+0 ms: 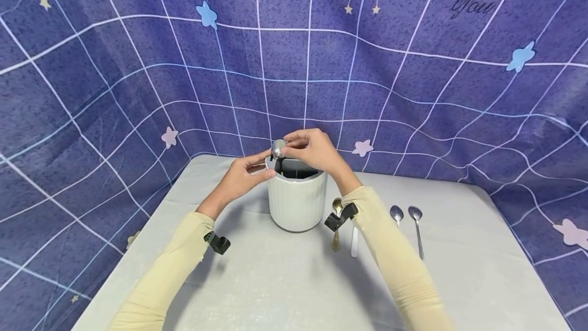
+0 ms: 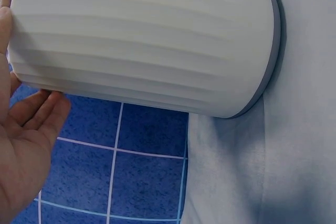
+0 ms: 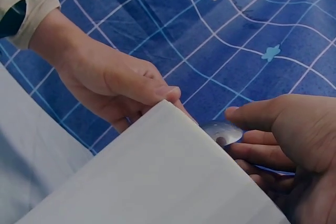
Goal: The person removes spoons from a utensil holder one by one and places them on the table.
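A white ribbed utensil holder (image 1: 297, 203) stands upright on the table, its inside dark with dividers. My left hand (image 1: 241, 178) holds its rim at the left, thumb on the near side and fingers reaching behind. Over the rim, my right hand (image 1: 317, 151) pinches a metal spoon (image 1: 278, 148) near its bowl. The spoon's bowl points up; its handle goes down towards the holder's opening and is largely hidden. In the right wrist view the bowl of the spoon (image 3: 219, 131) shows between thumb and fingers, just beyond the holder's wall (image 3: 157, 171).
Right of the holder lie a gold-coloured spoon (image 1: 336, 241), partly behind the right wrist strap, and a utensil with a white handle (image 1: 354, 243). Farther right are two metal spoons, one (image 1: 396, 213) partly covered by the sleeve, the other spoon (image 1: 415, 213) beside it. A patterned blue cloth (image 1: 285, 55) hangs behind.
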{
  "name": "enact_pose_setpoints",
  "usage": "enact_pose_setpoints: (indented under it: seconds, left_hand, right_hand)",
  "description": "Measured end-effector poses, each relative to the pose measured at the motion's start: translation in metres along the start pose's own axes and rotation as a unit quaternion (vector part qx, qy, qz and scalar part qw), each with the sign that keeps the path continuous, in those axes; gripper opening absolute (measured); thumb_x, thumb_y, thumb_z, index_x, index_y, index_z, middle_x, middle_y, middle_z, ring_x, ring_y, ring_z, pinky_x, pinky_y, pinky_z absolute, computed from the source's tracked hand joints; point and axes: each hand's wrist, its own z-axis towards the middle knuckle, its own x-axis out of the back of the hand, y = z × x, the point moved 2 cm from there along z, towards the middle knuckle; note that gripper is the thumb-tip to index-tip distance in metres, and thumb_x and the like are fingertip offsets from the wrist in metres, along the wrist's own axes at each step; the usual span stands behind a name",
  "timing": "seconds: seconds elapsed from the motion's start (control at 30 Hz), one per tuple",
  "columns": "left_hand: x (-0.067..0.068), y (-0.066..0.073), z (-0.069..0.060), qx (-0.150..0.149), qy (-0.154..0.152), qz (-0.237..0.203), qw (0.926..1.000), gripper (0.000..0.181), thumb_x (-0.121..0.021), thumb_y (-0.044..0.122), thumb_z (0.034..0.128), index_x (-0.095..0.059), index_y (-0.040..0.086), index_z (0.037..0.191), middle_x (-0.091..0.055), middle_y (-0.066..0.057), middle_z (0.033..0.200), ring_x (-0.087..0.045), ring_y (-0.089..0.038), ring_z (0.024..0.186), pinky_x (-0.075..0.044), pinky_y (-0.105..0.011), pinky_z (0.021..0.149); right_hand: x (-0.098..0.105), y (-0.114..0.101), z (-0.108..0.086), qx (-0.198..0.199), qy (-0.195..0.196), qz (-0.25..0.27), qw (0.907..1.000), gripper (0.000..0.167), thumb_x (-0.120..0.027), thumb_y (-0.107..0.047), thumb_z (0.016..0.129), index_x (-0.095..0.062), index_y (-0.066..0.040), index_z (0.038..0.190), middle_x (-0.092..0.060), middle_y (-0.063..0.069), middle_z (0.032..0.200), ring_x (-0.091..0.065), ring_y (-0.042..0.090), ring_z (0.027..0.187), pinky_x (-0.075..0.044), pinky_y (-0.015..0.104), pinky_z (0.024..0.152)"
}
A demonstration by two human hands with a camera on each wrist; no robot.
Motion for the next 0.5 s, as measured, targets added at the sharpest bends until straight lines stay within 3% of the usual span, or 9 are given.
enact_pose_setpoints:
  seconds: [0.37, 0.5]
  left_hand:
    - [0.0, -0.0016, 0.0007, -0.008, 0.001, -0.002, 1.0, 0.06, -0.077, 0.029, 0.0942, -0.055, 0.018, 0.149, -0.051, -0.009, 0.153, -0.058, -0.034, 0.132, -0.051, -0.045, 0.11]
    - [0.0005, -0.0016, 0.0011, -0.005, 0.0, -0.003, 1.0, 0.061, -0.077, 0.03, 0.0939, -0.055, 0.018, 0.149, -0.051, -0.01, 0.153, -0.057, -0.035, 0.132, -0.051, -0.044, 0.109]
  right_hand:
    - [-0.0088, -0.0012, 0.0032, 0.012, -0.002, -0.039, 0.9991, 0.025, -0.079, -0.018, 0.092, -0.077, -0.008, 0.115, -0.079, 0.002, 0.093, -0.074, 0.011, 0.084, -0.061, 0.028, 0.075]
    - [-0.0084, -0.0023, 0.0026, 0.014, -0.008, -0.044, 0.9989, 0.022, -0.078, -0.017, 0.093, -0.078, -0.008, 0.112, -0.079, 0.002, 0.093, -0.074, 0.011, 0.085, -0.061, 0.028, 0.076]
